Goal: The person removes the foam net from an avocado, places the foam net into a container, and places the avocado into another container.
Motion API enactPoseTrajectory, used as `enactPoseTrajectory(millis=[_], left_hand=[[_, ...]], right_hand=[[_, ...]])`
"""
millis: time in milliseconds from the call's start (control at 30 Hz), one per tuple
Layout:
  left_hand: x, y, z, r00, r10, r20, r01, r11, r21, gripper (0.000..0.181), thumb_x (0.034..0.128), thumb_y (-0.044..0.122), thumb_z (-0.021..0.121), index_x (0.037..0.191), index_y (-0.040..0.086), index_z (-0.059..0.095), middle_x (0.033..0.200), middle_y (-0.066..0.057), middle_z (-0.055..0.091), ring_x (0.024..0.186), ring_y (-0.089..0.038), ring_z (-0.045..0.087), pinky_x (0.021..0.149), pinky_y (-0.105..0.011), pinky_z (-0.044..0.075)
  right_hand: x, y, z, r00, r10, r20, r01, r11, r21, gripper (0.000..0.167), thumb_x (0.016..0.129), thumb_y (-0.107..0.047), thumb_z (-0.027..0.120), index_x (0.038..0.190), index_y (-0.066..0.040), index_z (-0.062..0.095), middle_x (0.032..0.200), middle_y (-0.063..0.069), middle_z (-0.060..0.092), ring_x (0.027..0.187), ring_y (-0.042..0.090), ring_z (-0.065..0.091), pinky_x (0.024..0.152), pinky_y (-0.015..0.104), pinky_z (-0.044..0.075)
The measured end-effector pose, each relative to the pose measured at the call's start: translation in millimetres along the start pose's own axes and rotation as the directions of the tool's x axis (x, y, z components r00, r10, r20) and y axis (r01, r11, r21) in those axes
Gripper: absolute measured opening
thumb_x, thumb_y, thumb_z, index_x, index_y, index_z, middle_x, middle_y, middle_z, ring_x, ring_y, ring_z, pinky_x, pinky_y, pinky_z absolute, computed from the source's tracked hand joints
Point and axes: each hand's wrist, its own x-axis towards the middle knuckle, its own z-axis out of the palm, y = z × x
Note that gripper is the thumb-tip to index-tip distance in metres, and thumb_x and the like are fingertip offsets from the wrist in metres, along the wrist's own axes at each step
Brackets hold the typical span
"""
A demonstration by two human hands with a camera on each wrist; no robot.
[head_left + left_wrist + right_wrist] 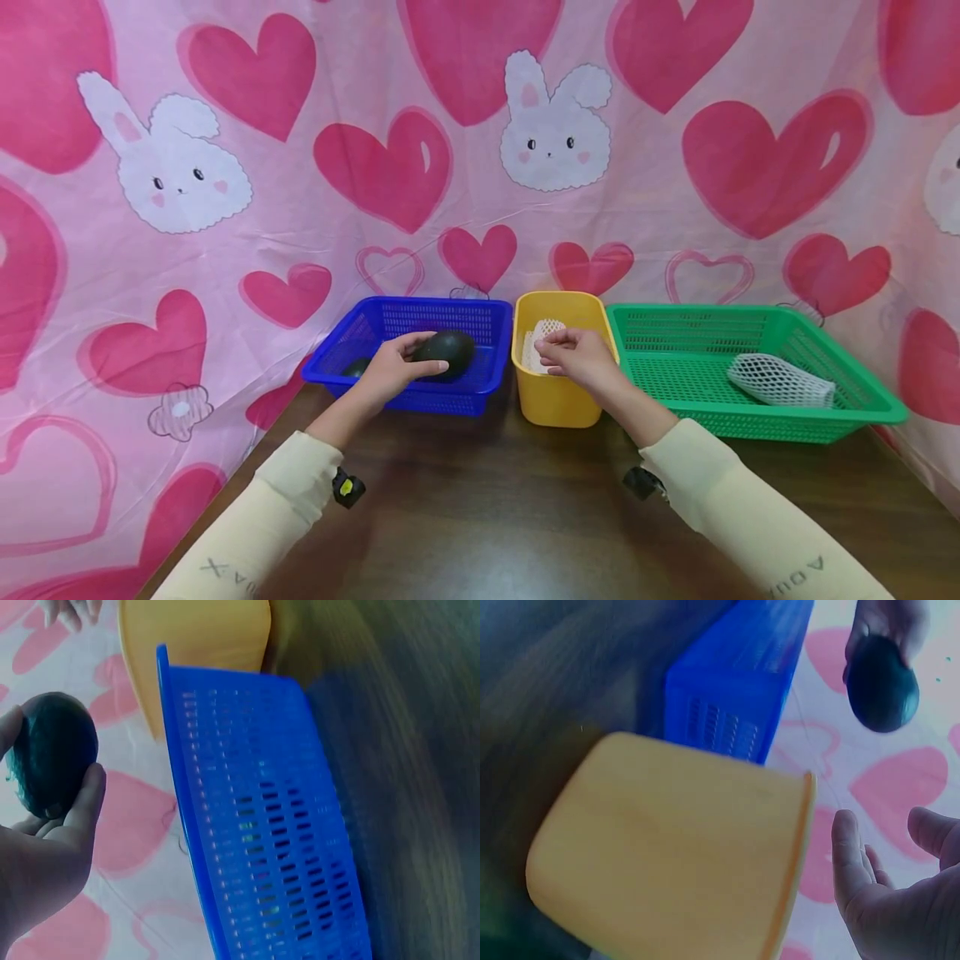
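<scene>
My left hand (395, 364) holds a dark green, egg-shaped avocado (449, 354) above the blue basket (408, 398), thumb on the near side and fingers behind. In the left wrist view the avocado (56, 754) shows a small stem end, clear of the basket's rim. My right hand (581, 360) hovers over the yellow bin (561, 402). The right wrist view shows this hand (900, 907) with thumb and fingers apart and nothing between them. White foam net sleeves (531, 350) stand inside the bin, partly hidden behind the right hand.
Another dark green fruit (357, 367) lies in the blue basket's left end, partly covered. To the right, a green basket (667, 375) holds a bulging white foam net (780, 381). All three containers stand on a brown table (480, 517) before a pink heart-print cloth (465, 200).
</scene>
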Motion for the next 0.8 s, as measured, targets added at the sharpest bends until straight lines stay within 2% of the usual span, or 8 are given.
enactPoseTrajectory(millis=[133,333,567,800], left_hand=[[5.2,-3.3,-9.4,0.999,-0.017,-0.049,0.017,1.0,0.002,0.069,0.0818,0.027,0.079,0.141,0.008,0.049,0.139,-0.014,0.052,0.125,-0.029,0.05,0.099,-0.046,0.042],[7.3,-2.7,-18.0,0.994,-0.021,-0.109,0.023,1.0,0.02,0.069,0.0822,0.025,0.079,0.141,0.005,0.049,0.137,-0.017,0.053,0.123,-0.031,0.051,0.092,-0.042,0.048],[17.9,-16.7,-21.2,0.989,0.022,-0.149,-0.004,0.993,0.115,0.067,0.08,0.026,0.081,0.137,0.005,0.052,0.132,-0.016,0.057,0.121,-0.031,0.053,0.096,-0.045,0.045],[26.6,-25.9,-22.7,0.984,0.072,-0.162,-0.038,0.979,0.202,0.067,0.0779,0.026,0.082,0.135,0.004,0.053,0.129,-0.017,0.059,0.116,-0.033,0.056,0.092,-0.047,0.047]], right_hand=[[-2.7,3.4,11.2,1.0,0.006,0.018,-0.006,1.0,0.024,0.036,0.094,-0.023,0.066,0.117,0.004,0.061,0.11,0.019,0.065,0.1,0.03,0.066,0.082,0.037,0.054],[-8.6,10.3,30.1,0.996,0.048,0.076,-0.053,0.997,0.063,0.034,0.093,-0.023,0.068,0.114,0.003,0.063,0.107,0.019,0.067,0.096,0.031,0.068,0.084,0.041,0.053],[-12.2,23.6,51.5,0.992,0.058,0.108,-0.063,0.997,0.046,0.029,0.092,-0.02,0.068,0.107,0.005,0.066,0.095,0.015,0.069,0.081,0.023,0.069,0.079,0.039,0.055],[-15.0,40.3,73.3,0.991,0.041,0.131,-0.043,0.999,0.015,0.026,0.091,-0.016,0.068,0.102,0.008,0.066,0.093,0.02,0.069,0.082,0.032,0.069,0.077,0.044,0.055]])
